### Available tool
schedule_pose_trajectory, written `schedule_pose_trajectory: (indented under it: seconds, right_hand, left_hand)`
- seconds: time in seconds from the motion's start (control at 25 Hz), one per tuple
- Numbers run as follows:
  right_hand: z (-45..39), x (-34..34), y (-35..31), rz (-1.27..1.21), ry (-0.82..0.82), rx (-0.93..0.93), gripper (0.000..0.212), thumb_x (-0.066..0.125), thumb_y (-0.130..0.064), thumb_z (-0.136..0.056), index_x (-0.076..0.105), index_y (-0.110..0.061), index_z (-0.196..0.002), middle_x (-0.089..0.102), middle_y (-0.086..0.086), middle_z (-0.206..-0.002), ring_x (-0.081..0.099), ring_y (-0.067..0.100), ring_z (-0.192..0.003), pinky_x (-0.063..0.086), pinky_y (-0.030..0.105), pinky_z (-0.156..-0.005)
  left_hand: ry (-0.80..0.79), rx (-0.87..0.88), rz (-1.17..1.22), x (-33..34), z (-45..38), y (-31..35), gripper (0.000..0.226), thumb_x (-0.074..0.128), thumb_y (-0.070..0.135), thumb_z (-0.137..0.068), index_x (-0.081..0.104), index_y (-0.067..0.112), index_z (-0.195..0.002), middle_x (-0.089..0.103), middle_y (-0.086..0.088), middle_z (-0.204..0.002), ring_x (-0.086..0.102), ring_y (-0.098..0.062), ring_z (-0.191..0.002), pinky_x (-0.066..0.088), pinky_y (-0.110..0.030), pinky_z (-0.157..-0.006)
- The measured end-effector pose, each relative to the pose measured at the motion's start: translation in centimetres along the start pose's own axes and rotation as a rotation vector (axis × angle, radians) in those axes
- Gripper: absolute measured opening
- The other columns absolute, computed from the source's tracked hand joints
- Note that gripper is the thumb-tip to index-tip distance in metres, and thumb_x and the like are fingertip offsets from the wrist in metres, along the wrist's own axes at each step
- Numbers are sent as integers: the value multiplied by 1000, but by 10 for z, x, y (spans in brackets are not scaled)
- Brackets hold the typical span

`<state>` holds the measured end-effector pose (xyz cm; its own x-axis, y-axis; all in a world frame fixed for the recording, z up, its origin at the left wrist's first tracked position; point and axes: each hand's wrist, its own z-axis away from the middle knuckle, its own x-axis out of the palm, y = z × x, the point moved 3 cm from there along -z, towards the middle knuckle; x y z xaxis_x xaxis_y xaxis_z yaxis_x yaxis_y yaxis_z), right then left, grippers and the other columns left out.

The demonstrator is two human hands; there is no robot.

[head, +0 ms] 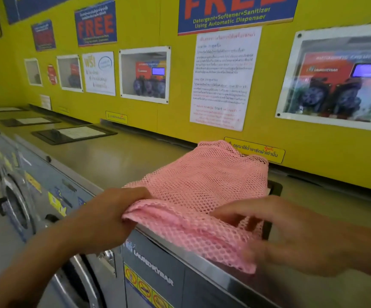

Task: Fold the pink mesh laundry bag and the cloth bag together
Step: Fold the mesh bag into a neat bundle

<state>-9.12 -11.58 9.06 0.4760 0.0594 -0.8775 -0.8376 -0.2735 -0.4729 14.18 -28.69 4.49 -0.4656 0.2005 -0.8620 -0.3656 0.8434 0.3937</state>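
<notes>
The pink mesh laundry bag (204,187) lies folded over on top of a grey washing machine (158,270), its near part hanging over the front edge. My left hand (111,214) pinches the bag's near left folded corner. My right hand (295,234), blurred, rests on the bag's near right part with fingers spread and tucked into the mesh. The cloth bag is not visible as a separate thing; it may be hidden under or inside the mesh.
A long grey machine top (118,156) runs to the left with black-framed lids (73,134). A yellow wall (175,107) with posters and notices stands right behind the bag. Round washer doors (15,207) face out on the left.
</notes>
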Motion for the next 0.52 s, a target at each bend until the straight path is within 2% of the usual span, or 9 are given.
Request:
schedule_pose_trajectory:
  seconds: [0.08, 0.12, 0.2, 0.28, 0.32, 0.4, 0.44, 0.52]
  right_hand:
    - [-12, -14, 17, -77, 146, 11, 51, 52, -68, -82, 60, -42, -125, 65, -22, -120, 59, 3, -114, 50, 29, -90]
    - [-20, -19, 28, -62, 196, 42, 49, 50, -67, -83, 61, -41, -123, 65, -22, -120, 58, 1, -114, 49, 31, -92]
    - [-40, -19, 48, 70, 209, 144, 48, 46, -60, -90, 56, -38, -131, 58, -19, -131, 51, -3, -120, 44, 34, -102]
    - [-58, -4, 64, 240, 103, 235, 63, 35, -66, -91, 40, -33, -144, 45, -8, -148, 40, 7, -133, 33, 39, -112]
    - [-64, 6, 71, 313, 28, 268, 76, 26, -76, -86, 30, -34, -149, 37, -4, -153, 34, 14, -138, 29, 45, -114]
    - [-70, 22, 80, 419, -113, 320, 89, 13, -84, -78, 13, -36, -152, 22, -1, -161, 23, 23, -145, 23, 52, -116]
    - [-69, 25, 82, 424, -148, 343, 88, 15, -82, -79, 8, -35, -153, 17, -1, -163, 19, 23, -147, 20, 52, -117]
    - [-67, 22, 82, 383, -125, 360, 87, 23, -79, -80, 6, -35, -154, 14, -2, -163, 18, 22, -147, 19, 50, -118]
  left_hand:
    - [-275, -118, 194, -26, 6, 7, 35, 73, 29, -84, 59, 41, -114, 67, 19, -115, 63, 0, -107, 50, -31, -87]
    - [-303, -110, 285, -40, 4, 16, 39, 73, 34, -82, 59, 40, -118, 63, 19, -125, 57, 1, -119, 44, -29, -96]
    - [-180, -24, 419, -53, -17, 35, 36, 68, 41, -82, 62, 36, -117, 64, 16, -127, 54, 3, -122, 39, -25, -101]
    - [-10, -33, 269, -29, -49, 49, 29, 59, 46, -89, 62, 35, -116, 64, 19, -123, 55, 11, -112, 40, -14, -98]
    - [18, -28, 170, -7, -60, 51, 33, 53, 48, -91, 59, 35, -122, 60, 19, -128, 53, 10, -114, 39, -17, -102]
    - [-46, -48, 0, 43, -76, 45, 52, 39, 59, -93, 42, 36, -140, 43, 10, -149, 40, -6, -133, 30, -36, -114]
    - [-96, -80, -92, 59, -80, 37, 58, 32, 64, -92, 33, 39, -144, 35, 9, -155, 33, -10, -139, 23, -45, -118]
    - [-150, -129, -172, 65, -80, 14, 64, 22, 70, -88, 23, 45, -148, 27, 12, -159, 24, -10, -144, 16, -50, -119]
